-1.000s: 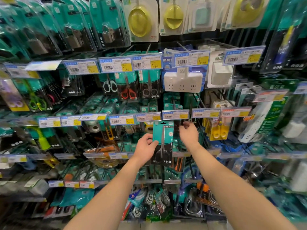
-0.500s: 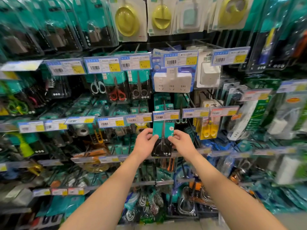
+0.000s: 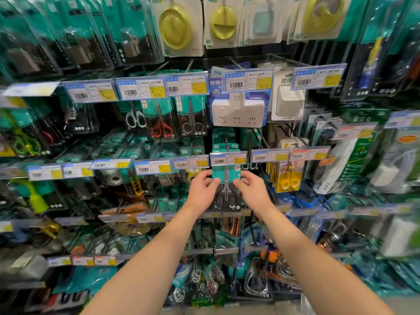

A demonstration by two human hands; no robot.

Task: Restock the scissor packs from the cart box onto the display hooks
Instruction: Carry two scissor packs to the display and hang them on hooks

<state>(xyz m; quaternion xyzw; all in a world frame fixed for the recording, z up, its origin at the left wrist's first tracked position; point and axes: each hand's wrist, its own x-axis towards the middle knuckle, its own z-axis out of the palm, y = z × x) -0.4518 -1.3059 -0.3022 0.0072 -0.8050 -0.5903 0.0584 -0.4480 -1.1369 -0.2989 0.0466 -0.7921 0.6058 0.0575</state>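
A scissor pack (image 3: 226,192) with a teal card and black-handled scissors is held upright against the display, its top edge just under a price tag (image 3: 228,158) at a hook's tip. My left hand (image 3: 202,189) grips the pack's left edge. My right hand (image 3: 251,189) grips its right edge. More teal packs (image 3: 223,138) hang on the hook behind the tag. The cart box is out of view.
Rows of hooks with price tags fill the wall. Red- and black-handled scissor packs (image 3: 177,120) hang above left, a white power strip (image 3: 237,114) directly above, yellow scissors (image 3: 287,178) to the right, cables and carabiners (image 3: 256,280) below.
My right hand dropped from the hook's tag to the pack's right edge. Both hands lifted the pack until its top reached the tag.
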